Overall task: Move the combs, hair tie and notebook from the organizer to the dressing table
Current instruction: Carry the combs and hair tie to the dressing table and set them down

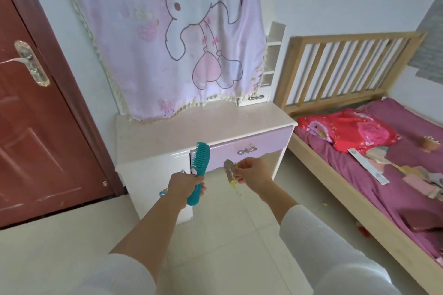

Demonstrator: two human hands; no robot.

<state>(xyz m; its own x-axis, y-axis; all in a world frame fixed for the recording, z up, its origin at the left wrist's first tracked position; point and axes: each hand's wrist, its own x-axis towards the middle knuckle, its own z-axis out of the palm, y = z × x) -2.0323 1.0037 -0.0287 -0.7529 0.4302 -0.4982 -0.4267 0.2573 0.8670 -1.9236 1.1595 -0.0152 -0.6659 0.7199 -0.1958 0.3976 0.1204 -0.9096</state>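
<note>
While gripped upright, teal comb [200, 165] in left hand [184, 185].

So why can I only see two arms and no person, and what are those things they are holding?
The camera sits on the person's head and looks forward and down, so you see only their arms, as if through their eyes. There is just this one picture. The left hand grips a teal comb by its handle, teeth pointing up. The right hand pinches a small greyish thing with a bit of yellow; it is too blurry to name for sure. Ahead stands the dressing table, with a pink cartoon cloth hanging over its back. Its top looks bare. A bed is on the right, a red door on the left.
</note>
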